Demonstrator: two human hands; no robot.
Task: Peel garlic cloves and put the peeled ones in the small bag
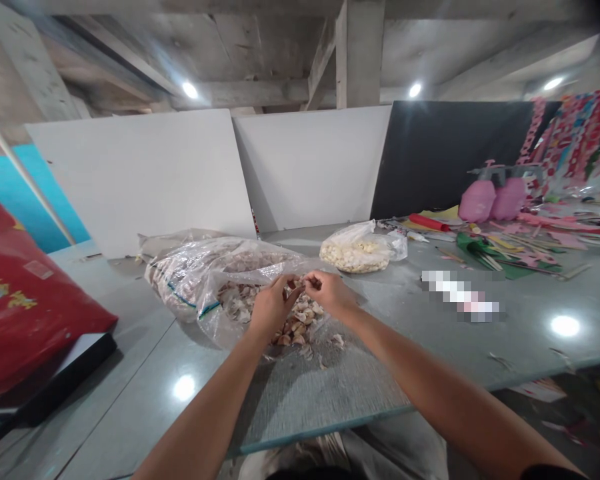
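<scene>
My left hand (pixel 274 301) and my right hand (pixel 329 291) meet over the mouth of a large clear plastic bag (pixel 215 267). Both are closed in a pinch, fingertips almost touching, around a small garlic clove that the fingers mostly cover. Below them, unpeeled garlic cloves (pixel 296 328) spill from the bag among dry, papery skins (pixel 240 303). A few loose bits of skin (pixel 337 341) lie on the grey table just right of the pile. Behind my right hand rests a smaller clear bag of pale peeled cloves (pixel 354 253).
A red bag (pixel 30 300) and a black-edged box (pixel 75 363) stand at the left. White boards (pixel 155 180) and a black board (pixel 430 160) lean behind the table (pixel 340 393). Pink spray bottles (pixel 478 199), a red roll (pixel 429 222) and craft scraps lie at the right.
</scene>
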